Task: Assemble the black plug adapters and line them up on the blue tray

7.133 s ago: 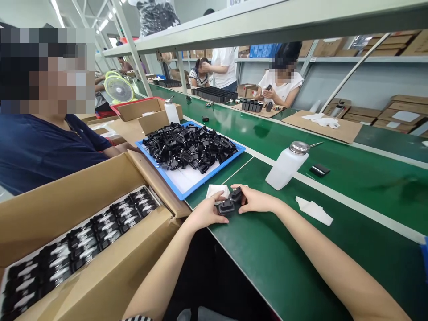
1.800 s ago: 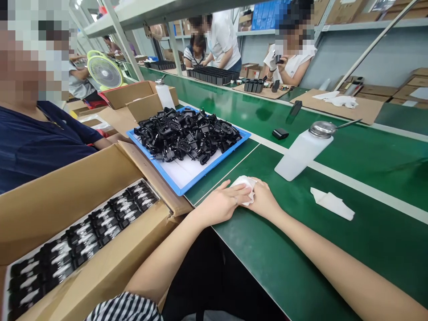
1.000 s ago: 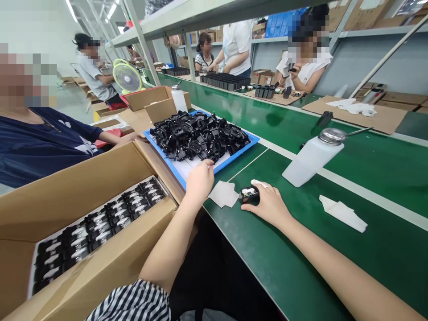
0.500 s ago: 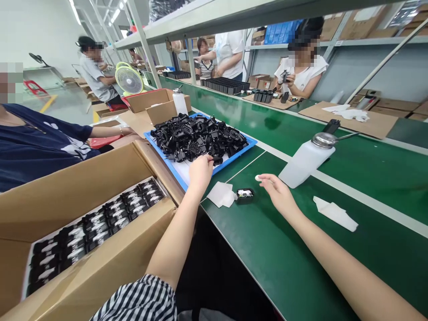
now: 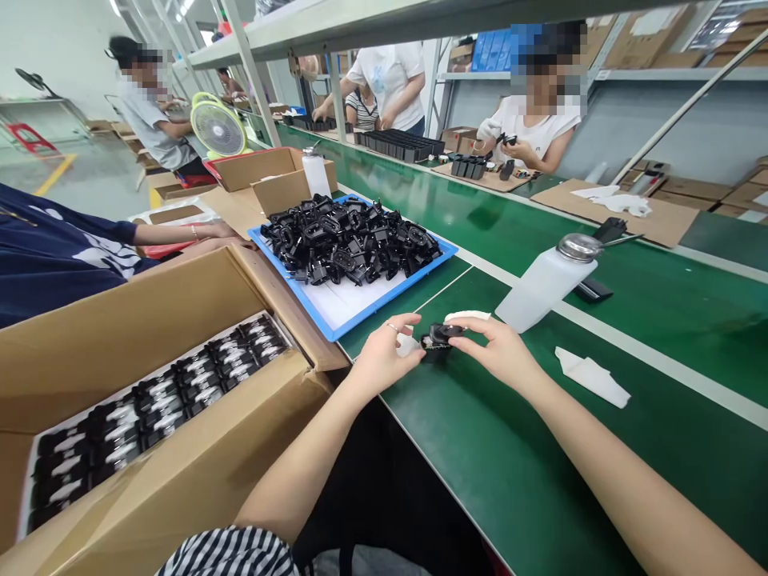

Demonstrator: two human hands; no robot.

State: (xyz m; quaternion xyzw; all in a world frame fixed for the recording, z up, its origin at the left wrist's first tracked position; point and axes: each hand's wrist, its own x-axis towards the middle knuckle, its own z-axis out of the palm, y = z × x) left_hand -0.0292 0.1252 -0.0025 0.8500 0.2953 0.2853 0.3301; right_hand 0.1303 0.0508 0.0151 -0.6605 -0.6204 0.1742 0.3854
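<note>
A black plug housing [image 5: 434, 347] with parts showing inside stands on the green table in front of me. Just over it, a black oval plug cover [image 5: 445, 331] is pinched between the thumb and fingers of my right hand [image 5: 493, 346]. My left hand [image 5: 387, 352] is at the housing's left side, thumb and fingers apart, its thumb tip close to the housing. Part of a white cloth [image 5: 408, 345] shows behind the left fingers. Another white piece [image 5: 468, 314] lies along the right index finger; whether it is held, I cannot tell.
A blue-rimmed tray [image 5: 354, 324] heaped with black plug parts [image 5: 354, 240] lies beyond my left hand. At left stands an open carton [image 5: 240, 416] with rows of black units. A white pump bottle [image 5: 543, 288] and a cloth [image 5: 593, 376] are at right. Co-workers sit nearby.
My left hand has come back from the tray to the housing. The right hand has moved left and now grips a black cover above the housing.
</note>
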